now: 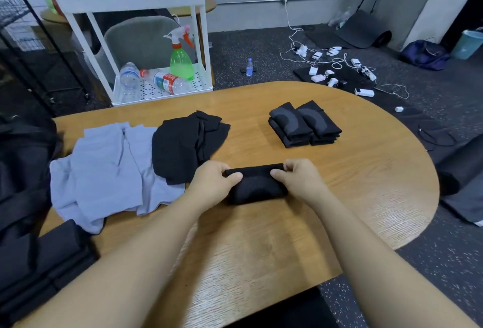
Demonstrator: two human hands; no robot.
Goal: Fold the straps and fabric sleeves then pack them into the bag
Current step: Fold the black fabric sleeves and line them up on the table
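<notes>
A black fabric sleeve (pixel 257 184) lies folded in the middle of the wooden table (pixel 339 171). My left hand (pixel 213 184) grips its left end and my right hand (pixel 300 181) grips its right end, thumbs on top. Beyond them, two stacks of folded black sleeves with grey patterns (pixel 304 123) sit side by side. A loose heap of black fabric (pixel 185 144) lies to the left, beside several pale lilac sleeves (pixel 104 168). A dark bag (pixel 23 171) stands at the table's left edge.
A white cart (pixel 136 1) with a green spray bottle (pixel 181 58) and water bottles stands behind the table. Dark folded fabric (pixel 39 262) lies at the near left corner. Chargers and cables (pixel 337 66) litter the floor at the right.
</notes>
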